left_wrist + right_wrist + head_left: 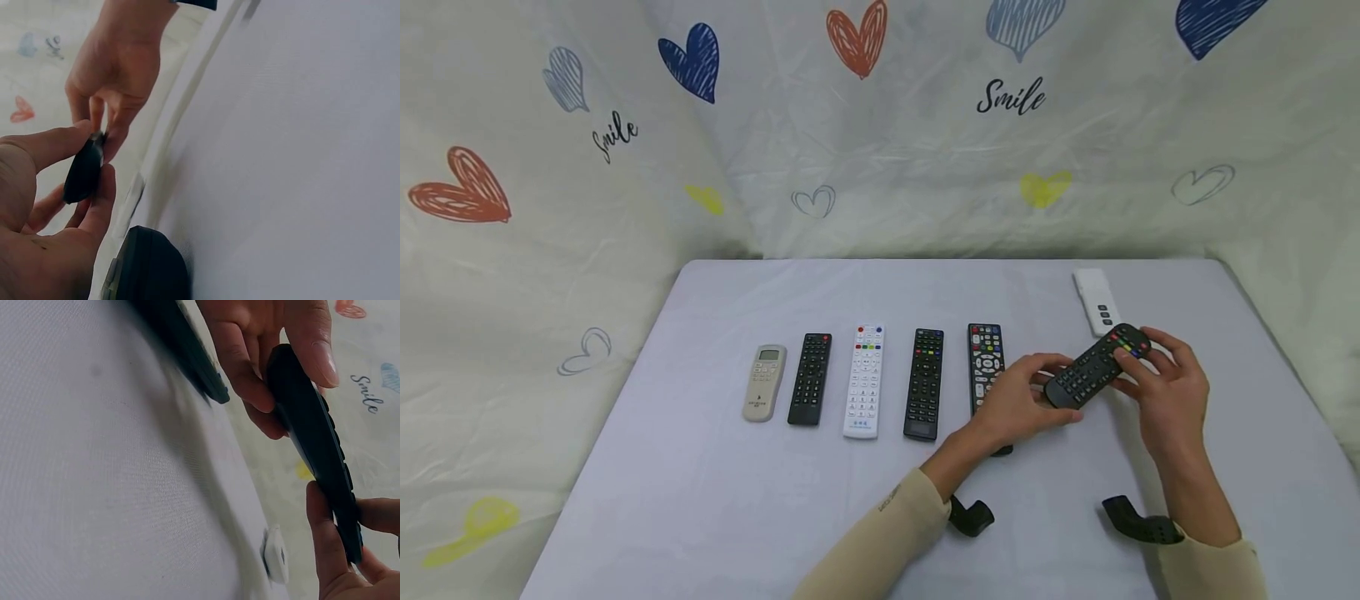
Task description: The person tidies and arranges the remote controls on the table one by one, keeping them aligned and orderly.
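A black remote control (1090, 368) with several coloured buttons near its far end is held tilted above the right side of the table. My left hand (1017, 402) grips its near, rounded end between thumb and fingers. At the far end, my right hand (1176, 396) pinches it, thumb on the button face. The right wrist view shows this remote (312, 431) edge-on between both hands. Beneath my left hand lies another black remote (985, 354), partly hidden by it. Just beyond the held remote is a white remote (1095, 298), its near end close behind it.
Left of my hands, a beige remote (764, 383), a slim black remote (809, 382), a long white remote (863, 383) and a black remote (923, 385) lie in a row. They rest on a white-covered table (715, 508). A heart-patterned cloth (910, 150) hangs behind it.
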The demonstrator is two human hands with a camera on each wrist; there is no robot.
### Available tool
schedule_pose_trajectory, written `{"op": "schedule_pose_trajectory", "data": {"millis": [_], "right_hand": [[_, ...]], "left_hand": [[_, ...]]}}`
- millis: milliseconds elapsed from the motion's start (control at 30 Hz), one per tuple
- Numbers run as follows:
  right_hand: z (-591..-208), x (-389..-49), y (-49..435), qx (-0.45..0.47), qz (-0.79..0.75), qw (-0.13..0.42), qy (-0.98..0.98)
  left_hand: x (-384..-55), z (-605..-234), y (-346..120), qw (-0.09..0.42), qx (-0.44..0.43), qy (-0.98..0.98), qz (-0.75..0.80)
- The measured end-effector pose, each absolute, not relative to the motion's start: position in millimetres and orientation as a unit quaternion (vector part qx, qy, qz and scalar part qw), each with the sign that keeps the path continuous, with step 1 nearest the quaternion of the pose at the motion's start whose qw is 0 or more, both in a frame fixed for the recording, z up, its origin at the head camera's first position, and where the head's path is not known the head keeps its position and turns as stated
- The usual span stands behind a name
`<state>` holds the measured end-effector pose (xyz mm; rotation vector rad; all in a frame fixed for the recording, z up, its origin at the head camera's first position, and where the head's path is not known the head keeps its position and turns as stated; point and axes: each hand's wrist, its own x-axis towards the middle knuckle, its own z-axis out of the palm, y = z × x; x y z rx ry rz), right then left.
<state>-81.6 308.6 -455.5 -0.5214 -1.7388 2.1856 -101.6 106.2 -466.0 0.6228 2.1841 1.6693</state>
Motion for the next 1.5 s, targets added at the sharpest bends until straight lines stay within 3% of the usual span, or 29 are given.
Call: {"op": "schedule_pose_trajectory", "data": {"millis": [767, 1500], "right_hand": [[-453, -83, 305, -0.129, 0.709, 0.108, -0.684], [-448, -90, 295, -0.074, 0.625, 0.056, -0.775]], "left_hand": [[-79, -463, 105, 0.158, 0.225, 0.771, 0.575], [-58, -462, 107, 0.1, 0.188, 0.807, 0.551]]}}
